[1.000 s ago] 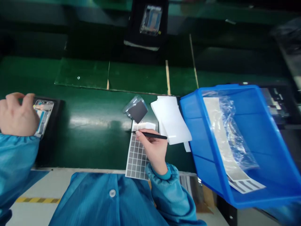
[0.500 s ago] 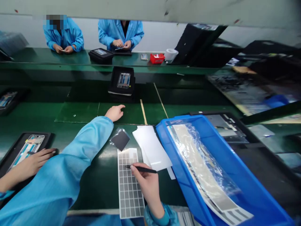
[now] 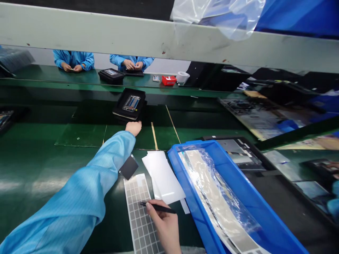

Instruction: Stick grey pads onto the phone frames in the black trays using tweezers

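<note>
Green table [image 3: 16,155] set with blue bin [image 3: 196,197], black tray [image 3: 122,102] and grey sticker sheet [image 3: 140,211]
A phone frame [image 3: 131,103] is borne by the tray, at whose near edge the left hand [image 3: 134,128] is seen, its grip untellable; black tweezers [image 3: 165,209] are pinched in the right hand [image 3: 167,224] over the sheet.

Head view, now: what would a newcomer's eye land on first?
Probably the large blue bin at the right, holding pale strips and clear plastic. Next, the light-blue sleeve stretched up from the lower left, with the left grip at the near edge of a black tray. Then, at bottom centre, the right grip holding a black tweezers-like tool over a sheet of grey squares.
</note>
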`<state>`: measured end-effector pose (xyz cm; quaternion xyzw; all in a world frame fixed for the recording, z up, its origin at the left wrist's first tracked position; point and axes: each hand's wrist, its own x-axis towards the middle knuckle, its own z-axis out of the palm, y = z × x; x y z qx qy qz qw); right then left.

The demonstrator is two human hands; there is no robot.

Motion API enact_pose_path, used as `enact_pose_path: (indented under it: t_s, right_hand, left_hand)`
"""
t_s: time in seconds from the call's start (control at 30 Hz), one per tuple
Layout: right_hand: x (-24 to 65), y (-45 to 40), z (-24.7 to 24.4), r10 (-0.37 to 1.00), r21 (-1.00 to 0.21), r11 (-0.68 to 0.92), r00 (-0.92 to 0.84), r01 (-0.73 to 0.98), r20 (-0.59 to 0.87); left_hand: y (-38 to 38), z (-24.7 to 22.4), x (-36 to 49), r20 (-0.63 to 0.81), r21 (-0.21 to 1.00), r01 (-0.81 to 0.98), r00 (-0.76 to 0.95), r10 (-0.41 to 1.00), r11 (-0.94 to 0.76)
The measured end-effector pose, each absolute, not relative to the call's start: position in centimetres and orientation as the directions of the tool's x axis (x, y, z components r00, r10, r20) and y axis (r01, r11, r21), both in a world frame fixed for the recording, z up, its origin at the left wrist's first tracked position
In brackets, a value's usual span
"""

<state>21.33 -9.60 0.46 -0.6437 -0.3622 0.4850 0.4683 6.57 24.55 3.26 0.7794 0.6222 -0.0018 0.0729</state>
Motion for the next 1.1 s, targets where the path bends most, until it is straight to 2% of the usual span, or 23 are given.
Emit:
enact_pose_path:
  t_s: [0.27,0.43,0.7,0.9,0.97,1.1]
  right_hand:
    - [21.0,-8.6,0.3,0.955,-0.962,-0.266,0.152,0.064,-0.254]
    - [19.2,-7.5,1.2,0.975,-0.972,-0.216,0.065,0.094,-0.210]
    - [16.9,-6.5,3.3,0.981,-0.974,-0.187,-0.034,0.127,-0.193]
    - [9.6,-2.5,4.3,0.958,-0.969,-0.243,-0.170,-0.045,-0.232]
    - [6.2,0.5,4.1,0.954,-0.949,-0.293,-0.107,-0.118,-0.281]
    - [0.8,7.6,2.6,0.955,-0.947,-0.288,0.027,-0.142,-0.295]
  left_hand:
    - [18.9,3.0,-5.6,-0.107,0.015,0.977,0.214,0.971,-0.214]
    - [12.9,2.5,-14.4,-0.110,-0.005,0.977,0.213,0.971,-0.215]
    - [6.8,2.5,-28.4,0.013,0.014,0.998,0.063,0.998,-0.063]
    - [7.7,0.7,-30.0,0.134,0.108,0.989,-0.114,0.984,0.100]
    - [8.3,-0.2,-29.5,0.175,0.145,0.973,-0.204,0.963,0.179]
    - [10.1,-1.2,-29.3,0.173,0.209,0.926,-0.352,0.920,0.315]
